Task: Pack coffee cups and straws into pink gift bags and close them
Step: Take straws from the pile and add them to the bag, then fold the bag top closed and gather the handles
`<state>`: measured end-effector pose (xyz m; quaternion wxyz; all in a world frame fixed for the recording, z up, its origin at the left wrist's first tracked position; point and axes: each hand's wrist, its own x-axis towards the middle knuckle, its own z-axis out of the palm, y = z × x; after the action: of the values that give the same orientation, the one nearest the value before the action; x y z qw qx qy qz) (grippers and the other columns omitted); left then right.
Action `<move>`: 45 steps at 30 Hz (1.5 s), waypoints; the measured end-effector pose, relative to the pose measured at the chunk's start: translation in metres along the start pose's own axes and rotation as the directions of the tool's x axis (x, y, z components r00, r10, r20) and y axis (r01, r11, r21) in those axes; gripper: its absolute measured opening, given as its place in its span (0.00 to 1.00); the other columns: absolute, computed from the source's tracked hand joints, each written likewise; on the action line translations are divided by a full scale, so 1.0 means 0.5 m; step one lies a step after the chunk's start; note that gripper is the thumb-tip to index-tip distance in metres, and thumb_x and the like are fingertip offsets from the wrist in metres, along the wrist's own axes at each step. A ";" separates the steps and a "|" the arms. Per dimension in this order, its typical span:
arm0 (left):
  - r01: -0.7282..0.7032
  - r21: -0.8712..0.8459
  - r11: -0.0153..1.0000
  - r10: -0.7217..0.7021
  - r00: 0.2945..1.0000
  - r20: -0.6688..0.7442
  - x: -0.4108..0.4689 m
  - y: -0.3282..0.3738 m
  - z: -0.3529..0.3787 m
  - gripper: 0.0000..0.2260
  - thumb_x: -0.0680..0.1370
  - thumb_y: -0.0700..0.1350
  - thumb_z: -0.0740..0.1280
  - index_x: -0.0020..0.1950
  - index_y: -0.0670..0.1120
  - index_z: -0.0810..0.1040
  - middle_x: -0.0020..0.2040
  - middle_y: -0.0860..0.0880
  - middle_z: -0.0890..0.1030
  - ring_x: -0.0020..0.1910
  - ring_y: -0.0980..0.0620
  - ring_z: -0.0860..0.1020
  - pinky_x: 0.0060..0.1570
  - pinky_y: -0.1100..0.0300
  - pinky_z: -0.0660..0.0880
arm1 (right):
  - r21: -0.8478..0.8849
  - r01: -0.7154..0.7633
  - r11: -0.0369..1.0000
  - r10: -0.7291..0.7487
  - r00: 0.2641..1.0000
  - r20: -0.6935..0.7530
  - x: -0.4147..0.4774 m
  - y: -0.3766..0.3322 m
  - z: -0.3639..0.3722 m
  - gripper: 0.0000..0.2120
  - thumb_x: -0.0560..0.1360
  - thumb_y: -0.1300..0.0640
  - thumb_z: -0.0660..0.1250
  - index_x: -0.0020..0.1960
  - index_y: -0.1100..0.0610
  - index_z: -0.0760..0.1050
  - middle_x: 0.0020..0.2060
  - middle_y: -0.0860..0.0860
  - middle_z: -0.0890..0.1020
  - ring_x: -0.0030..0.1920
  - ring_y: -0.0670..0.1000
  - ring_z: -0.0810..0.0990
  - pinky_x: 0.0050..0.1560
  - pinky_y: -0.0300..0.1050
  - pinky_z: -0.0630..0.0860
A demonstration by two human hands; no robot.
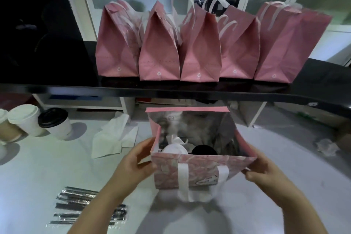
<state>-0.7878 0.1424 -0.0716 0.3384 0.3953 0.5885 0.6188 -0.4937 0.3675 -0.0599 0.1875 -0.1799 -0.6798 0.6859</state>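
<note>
An open pink gift bag (201, 169) stands on the white table in front of me. Inside it I see a white-lidded cup (174, 149), a black-lidded cup (204, 150) and white tissue. My left hand (137, 159) grips the bag's left top edge, thumb at the near corner. My right hand (264, 169) pinches the bag's right top corner. Its white handles (183, 176) hang down the near face. Several wrapped straws (83, 207) lie at the lower left. Three more cups (55, 122) stand at the far left.
Several closed pink bags (159, 53) stand in a row on a black shelf (171, 91) above the table. White napkins (114, 137) lie left of the open bag. A crumpled wrapper (326, 146) sits at the right.
</note>
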 end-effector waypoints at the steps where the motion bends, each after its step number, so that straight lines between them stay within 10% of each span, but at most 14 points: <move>1: 0.013 0.007 1.000 -0.013 1.000 -0.006 -0.004 -0.006 0.015 0.26 0.66 0.52 0.76 0.63 0.65 0.76 0.62 0.60 0.79 0.62 0.58 0.77 0.52 0.63 0.77 | -0.012 0.007 1.000 -0.008 0.999 -0.048 0.008 0.012 0.018 0.36 0.69 0.57 0.76 0.73 0.47 0.67 0.68 0.51 0.75 0.66 0.52 0.76 0.59 0.46 0.76; 5: -0.021 0.018 1.000 0.023 0.988 -0.151 0.009 -0.007 0.062 0.20 0.73 0.49 0.74 0.64 0.59 0.78 0.61 0.56 0.81 0.60 0.55 0.79 0.54 0.61 0.78 | -0.018 0.075 0.997 -0.076 0.910 -0.408 0.042 0.028 0.089 0.14 0.72 0.57 0.70 0.56 0.46 0.82 0.50 0.50 0.86 0.50 0.50 0.84 0.46 0.39 0.79; 11: -0.036 -0.061 0.997 0.013 0.942 -0.337 -0.011 -0.003 0.056 0.11 0.72 0.53 0.72 0.52 0.54 0.84 0.50 0.49 0.86 0.50 0.51 0.84 0.45 0.62 0.79 | 0.029 0.149 0.988 -0.115 0.856 -0.503 0.039 0.031 0.143 0.17 0.77 0.69 0.64 0.50 0.49 0.84 0.47 0.49 0.86 0.48 0.46 0.84 0.42 0.34 0.78; 24: -0.095 -0.009 0.995 0.084 0.915 -0.394 -0.019 0.023 0.046 0.08 0.74 0.40 0.72 0.47 0.54 0.83 0.43 0.51 0.85 0.42 0.53 0.83 0.37 0.65 0.78 | -0.244 0.144 0.959 -0.240 0.871 -0.428 0.083 0.006 0.137 0.08 0.77 0.58 0.62 0.45 0.47 0.76 0.40 0.46 0.82 0.41 0.46 0.80 0.39 0.40 0.78; 33: -0.072 -0.036 0.997 0.051 0.904 -0.424 -0.008 0.009 0.036 0.04 0.70 0.48 0.73 0.44 0.54 0.83 0.44 0.52 0.86 0.45 0.53 0.83 0.40 0.66 0.77 | -0.084 0.096 0.992 -0.121 0.922 -0.367 0.106 0.006 0.129 0.07 0.79 0.59 0.65 0.47 0.49 0.80 0.44 0.52 0.85 0.45 0.54 0.84 0.40 0.47 0.81; 39: -0.100 0.067 0.993 0.119 0.897 -0.425 0.014 -0.002 0.019 0.06 0.65 0.51 0.76 0.39 0.51 0.84 0.71 0.63 0.69 0.71 0.63 0.66 0.61 0.52 0.73 | -0.021 0.090 0.996 -0.090 0.887 -0.452 0.138 0.019 0.124 0.06 0.77 0.64 0.66 0.46 0.54 0.79 0.66 0.40 0.75 0.62 0.47 0.78 0.56 0.49 0.77; 45: -0.056 -0.043 0.998 0.036 0.926 -0.376 0.048 0.019 -0.012 0.10 0.63 0.47 0.80 0.40 0.48 0.85 0.57 0.52 0.81 0.59 0.49 0.79 0.56 0.49 0.79 | 0.014 0.077 0.997 -0.062 0.887 -0.457 0.156 0.002 0.122 0.08 0.76 0.64 0.67 0.45 0.52 0.81 0.42 0.54 0.85 0.43 0.56 0.84 0.41 0.50 0.82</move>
<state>-0.8039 0.1603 -0.0600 0.2155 0.2744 0.6163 0.7060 -0.5920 0.3540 -0.0596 0.3690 -0.3081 -0.6119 0.6281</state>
